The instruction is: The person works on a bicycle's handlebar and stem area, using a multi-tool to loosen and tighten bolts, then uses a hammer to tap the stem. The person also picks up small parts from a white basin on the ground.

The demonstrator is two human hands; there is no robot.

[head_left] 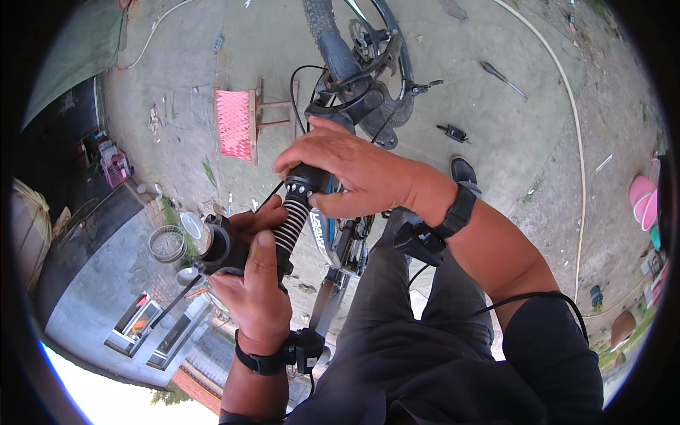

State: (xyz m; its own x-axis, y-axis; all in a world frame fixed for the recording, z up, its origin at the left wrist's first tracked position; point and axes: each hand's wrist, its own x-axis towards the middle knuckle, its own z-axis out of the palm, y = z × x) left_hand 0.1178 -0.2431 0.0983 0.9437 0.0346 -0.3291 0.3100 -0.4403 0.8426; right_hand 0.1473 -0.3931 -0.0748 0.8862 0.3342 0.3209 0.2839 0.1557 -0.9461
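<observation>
Both my hands hold a black tubular part with a pale-striped, ribbed middle, above the bicycle frame. My left hand closes round its lower section, the thumb lying along the ribs. A round, ring-like black end sticks out to the left of that hand. My right hand grips the dark cap at the upper end, fingers over the top and thumb underneath. Just beyond it are the bicycle's front wheel and a brake lever. My palms hide part of the tubular part.
A stool with a pink woven seat lies left of the bicycle. On the concrete to the right are a screwdriver, a small black device and a long pale hose. A wire basket sits at the left.
</observation>
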